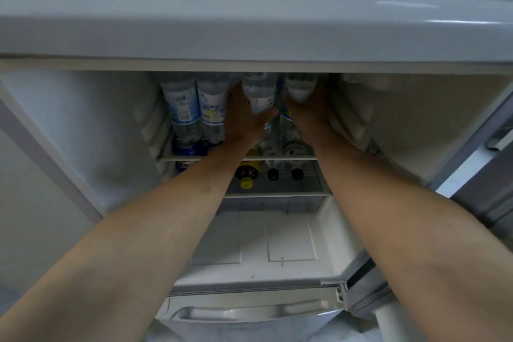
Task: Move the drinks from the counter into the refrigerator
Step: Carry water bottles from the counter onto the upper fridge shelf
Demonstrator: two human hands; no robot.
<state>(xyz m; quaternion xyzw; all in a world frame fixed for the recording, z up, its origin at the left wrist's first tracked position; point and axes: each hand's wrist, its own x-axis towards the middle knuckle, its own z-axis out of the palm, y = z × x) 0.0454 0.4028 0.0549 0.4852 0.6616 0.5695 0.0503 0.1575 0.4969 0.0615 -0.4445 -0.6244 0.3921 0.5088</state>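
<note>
Clear plastic bottle (259, 97) in left grip (244, 119), another bottle (299, 89) in right grip (308, 114), white refrigerator (83, 133).

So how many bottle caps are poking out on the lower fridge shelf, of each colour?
Yellow caps: 1
Black caps: 2
Total: 3

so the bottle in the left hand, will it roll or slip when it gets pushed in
The bottle is round and seems to lie on its side, so it could roll. It looks full, so probably heavy. Smooth plastic may slip, though the left hand wraps it and neighbouring bottles should hem it in.
</note>
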